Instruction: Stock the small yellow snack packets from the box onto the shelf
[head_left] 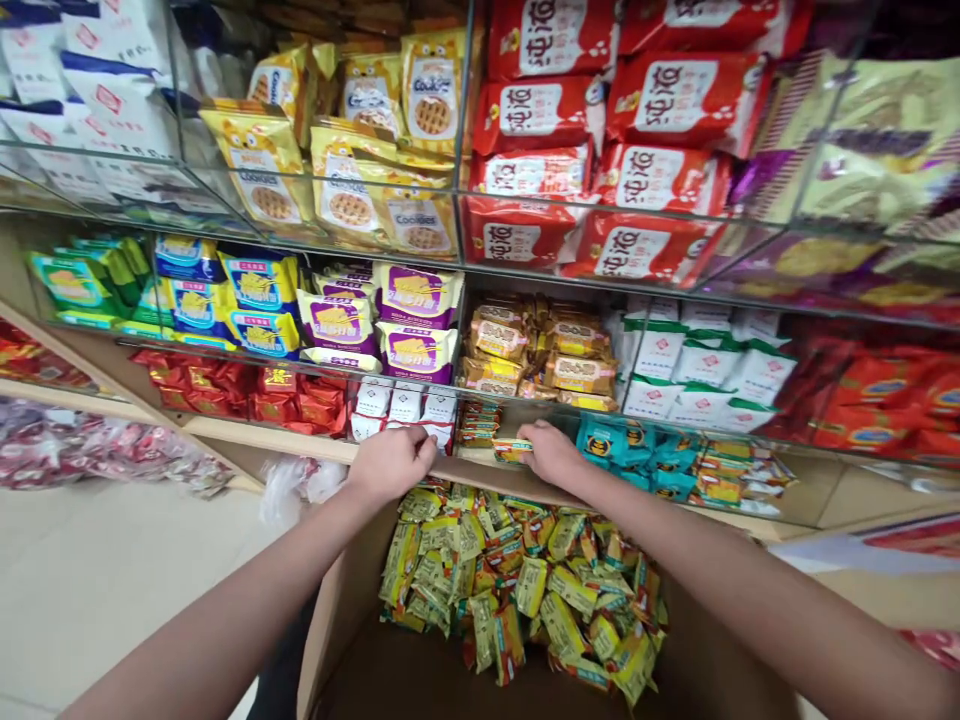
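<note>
My right hand [553, 456] is closed on a small snack packet [511, 450] with an orange and yellow wrapper, low in the shelf's bottom row. Just left of that packet, a stack of similar small packets [477, 422] stands in its compartment. My left hand [391, 462] is closed at the shelf's front edge, in front of white and red packets [405, 402]; what its fingers hold, if anything, is hidden. Below both hands, a cardboard box [352, 560] holds a loose heap of yellow-green and orange snack packets [525, 580].
Teal packets [637, 448] lie right of my right hand, and red packets [300, 400] lie left of my left hand. Clear dividers and glass shelf fronts [375, 190] separate the rows above. A crumpled plastic bag [300, 485] is beside the box, above the tiled floor [135, 590].
</note>
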